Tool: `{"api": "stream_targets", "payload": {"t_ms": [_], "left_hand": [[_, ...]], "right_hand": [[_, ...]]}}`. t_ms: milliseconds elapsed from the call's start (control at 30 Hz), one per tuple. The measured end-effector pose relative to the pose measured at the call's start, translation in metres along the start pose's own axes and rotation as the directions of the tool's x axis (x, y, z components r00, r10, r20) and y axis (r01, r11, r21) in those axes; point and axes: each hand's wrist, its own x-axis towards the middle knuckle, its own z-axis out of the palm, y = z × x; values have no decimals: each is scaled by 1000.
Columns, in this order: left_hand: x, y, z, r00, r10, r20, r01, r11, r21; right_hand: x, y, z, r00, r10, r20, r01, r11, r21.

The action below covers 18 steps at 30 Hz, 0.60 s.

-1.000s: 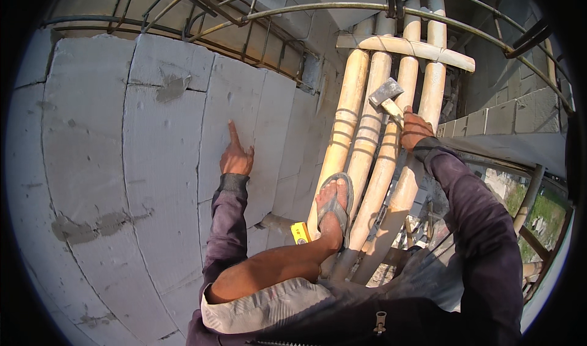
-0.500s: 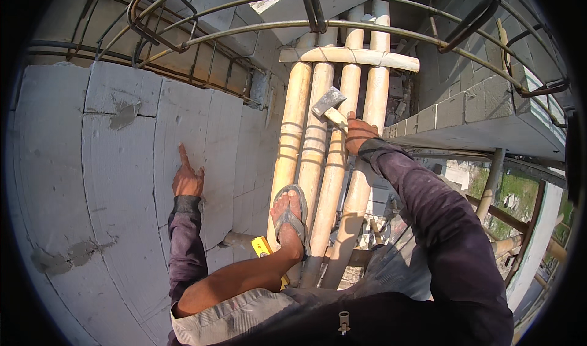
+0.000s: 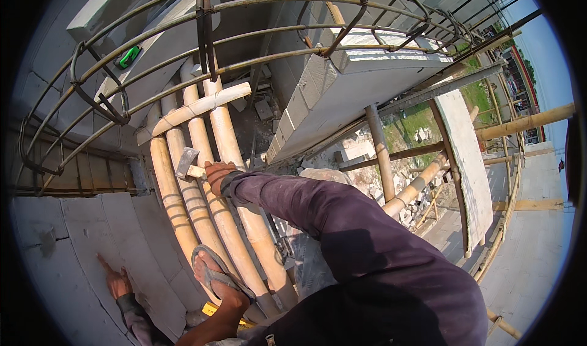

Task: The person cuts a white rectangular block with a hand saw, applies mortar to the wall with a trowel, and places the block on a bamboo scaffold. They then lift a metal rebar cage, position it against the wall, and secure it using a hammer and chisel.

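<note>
My right hand (image 3: 217, 177) is closed round the short light handle of a hammer (image 3: 188, 162) with a blocky grey metal head. The hammer is over the bamboo poles (image 3: 177, 208), which lie side by side under me. At the lower left, my left hand (image 3: 117, 281) rests at the pale block wall (image 3: 79, 242) with its index finger stretched out and nothing in it. My sandalled foot (image 3: 214, 271) stands on the poles. Beside it, partly hidden by my leg, lies a yellow tool (image 3: 211, 309), perhaps a spirit level.
A curved cage of steel rebar (image 3: 269, 51) crosses in front. A split bamboo crosspiece (image 3: 199, 106) lies over the poles. To the right stand a block wall (image 3: 342, 101) and bamboo scaffolding (image 3: 416, 184) above rubble and grass. A green tape measure (image 3: 128, 57) sits on a ledge.
The view has swung to the right, bringing more scaffolding and sky in. The hammer stays in my right hand, and my left hand remains at the wall.
</note>
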Motion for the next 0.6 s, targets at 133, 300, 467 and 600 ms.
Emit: {"api": "stream_targets", "payload": {"t_ms": [133, 300, 467, 600], "left_hand": [[-5, -3, -20, 960, -230, 160, 246, 965, -89], [23, 56, -79, 919, -275, 282, 236, 957, 166], [-2, 40, -71, 899, -297, 321, 282, 955, 94], [-4, 54, -76, 896, -288, 338, 275, 957, 87]], "right_hand": [[5, -46, -32, 958, -170, -231, 205, 969, 138], [-15, -53, -169, 872, -356, -336, 455, 332, 826], [-27, -85, -183, 693, -563, -450, 552, 14, 834], [-34, -90, -193, 618, -615, -490, 554, -102, 826]]}}
